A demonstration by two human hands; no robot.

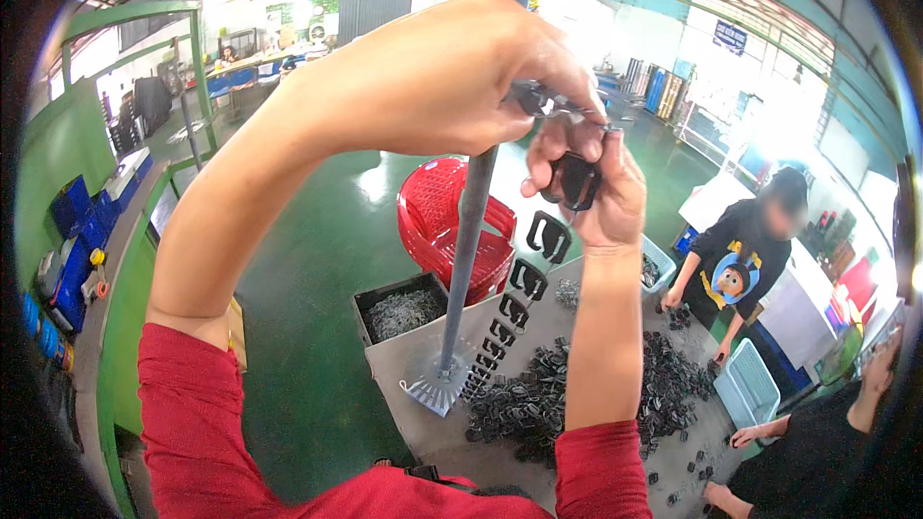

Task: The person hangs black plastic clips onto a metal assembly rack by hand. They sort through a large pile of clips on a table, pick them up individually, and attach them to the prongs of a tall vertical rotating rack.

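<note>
My left hand (pixel 442 77) is raised in front of the camera, fingers closed on a small metal hook or wire (pixel 558 108) next to an upright grey pole (pixel 471 221). My right hand (pixel 596 183) pinches a black plastic clip (pixel 575 179) just below that hook. A string of the same black clips (pixel 514 303) hangs down from my hands to the grey table (pixel 423 356). A big heap of loose black clips (pixel 577 394) lies on the table below.
The pole stands on a round metal foot (pixel 437 383). A dark bin of grey parts (pixel 399 309) and stacked red plastic chairs (pixel 447 221) stand behind the table. A person in a black top (pixel 740 264) and another person (pixel 817 452) work at the right. A pale blue basket (pixel 750 386) sits there.
</note>
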